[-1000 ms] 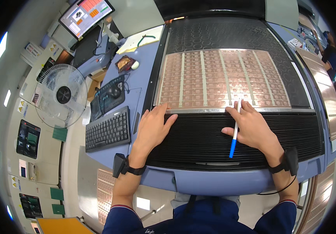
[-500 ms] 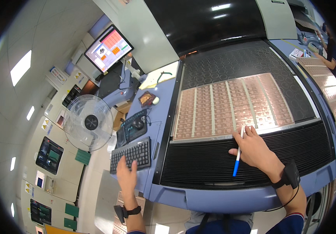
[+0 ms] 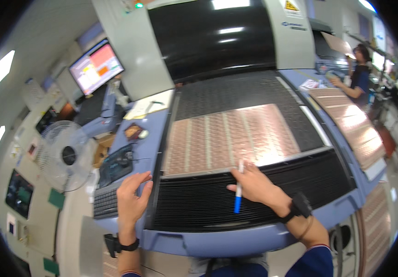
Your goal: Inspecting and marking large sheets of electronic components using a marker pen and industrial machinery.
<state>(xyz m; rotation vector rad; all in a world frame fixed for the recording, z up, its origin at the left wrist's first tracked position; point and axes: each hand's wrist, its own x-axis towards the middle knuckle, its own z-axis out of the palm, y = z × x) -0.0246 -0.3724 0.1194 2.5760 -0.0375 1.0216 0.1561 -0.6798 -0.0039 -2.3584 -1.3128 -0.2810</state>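
A copper-coloured circuit board panel [image 3: 217, 138], crossed by pale stripes, lies flat on the dark machine bed. At its near edge is my right hand [image 3: 256, 184], closed around a white pen [image 3: 238, 198] with a blue end that points toward me. The fingertips reach the panel's edge. My left hand [image 3: 133, 196] hangs empty between the keyboard [image 3: 105, 201] and the ribbed black front strip [image 3: 189, 201]. Its fingers are bent a little and the thumb stands apart. Motion blurs the picture slightly.
Left of the bed are a mouse [image 3: 124, 157], a small dark tray [image 3: 134, 132], a yellowish sheet [image 3: 146, 107] and a monitor [image 3: 96, 67]. A fan [image 3: 68, 155] stands farther left. Stacked copper panels [image 3: 346, 122] lie to the right, near a co-worker [image 3: 359, 76].
The view has swung to the right and up. My left hand has come off the keyboard toward the bed's left edge. My right hand still holds the pen at the panel's near edge.
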